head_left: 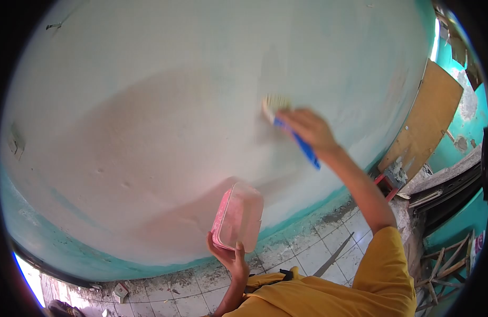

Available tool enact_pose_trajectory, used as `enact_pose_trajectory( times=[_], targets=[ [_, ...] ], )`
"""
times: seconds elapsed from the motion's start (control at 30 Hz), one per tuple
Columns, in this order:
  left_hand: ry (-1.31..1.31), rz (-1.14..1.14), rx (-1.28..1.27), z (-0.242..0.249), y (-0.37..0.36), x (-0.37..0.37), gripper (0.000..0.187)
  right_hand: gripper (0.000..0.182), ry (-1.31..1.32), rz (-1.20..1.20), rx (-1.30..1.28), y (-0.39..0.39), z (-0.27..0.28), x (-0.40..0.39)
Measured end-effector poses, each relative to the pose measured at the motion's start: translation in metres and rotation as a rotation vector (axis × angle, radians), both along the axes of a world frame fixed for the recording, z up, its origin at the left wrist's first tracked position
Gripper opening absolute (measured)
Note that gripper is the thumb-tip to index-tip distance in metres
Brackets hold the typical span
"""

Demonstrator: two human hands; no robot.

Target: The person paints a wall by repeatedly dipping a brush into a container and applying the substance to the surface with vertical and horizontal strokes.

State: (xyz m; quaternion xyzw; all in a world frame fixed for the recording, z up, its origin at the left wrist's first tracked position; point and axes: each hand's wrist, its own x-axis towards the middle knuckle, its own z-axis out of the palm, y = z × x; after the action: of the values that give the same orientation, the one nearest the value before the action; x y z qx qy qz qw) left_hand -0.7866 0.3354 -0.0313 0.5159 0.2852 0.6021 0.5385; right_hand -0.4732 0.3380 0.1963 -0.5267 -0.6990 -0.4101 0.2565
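My right hand (310, 129) is closed round the blue handle of a wide paintbrush (306, 150), whose pale bristles point up and left at the wall (191, 116). Whether the bristles touch the wall is hard to tell. Lower down, my left hand (232, 259) grips the bottom end of a pink plastic tub (238, 216), tilted upright, with whitish paint smears inside. The wall is coated whitish over turquoise, and turquoise shows along its lower edge.
Dirty white floor tiles (191, 280) run along the wall's foot, with a long thin strip (336, 256) lying on them. At the right are a wooden board (431, 113), a red stool (387, 186) and a pile of sticks (444, 269).
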Motion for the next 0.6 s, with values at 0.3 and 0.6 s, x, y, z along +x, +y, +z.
enact_pose_trajectory(
  times=[0.3, 0.6],
  targets=[
    [0.004, -0.018, -0.009, 0.003, 0.000, -0.001, 0.099, 0.042, 0.148, 0.156, -0.144, -0.008, 0.032, 0.005],
    [-0.010, -0.030, 0.019, -0.003, 0.004, 0.001, 0.096, 0.035, 0.005, 0.017, 0.154, 0.006, 0.081, 0.011]
  ],
)
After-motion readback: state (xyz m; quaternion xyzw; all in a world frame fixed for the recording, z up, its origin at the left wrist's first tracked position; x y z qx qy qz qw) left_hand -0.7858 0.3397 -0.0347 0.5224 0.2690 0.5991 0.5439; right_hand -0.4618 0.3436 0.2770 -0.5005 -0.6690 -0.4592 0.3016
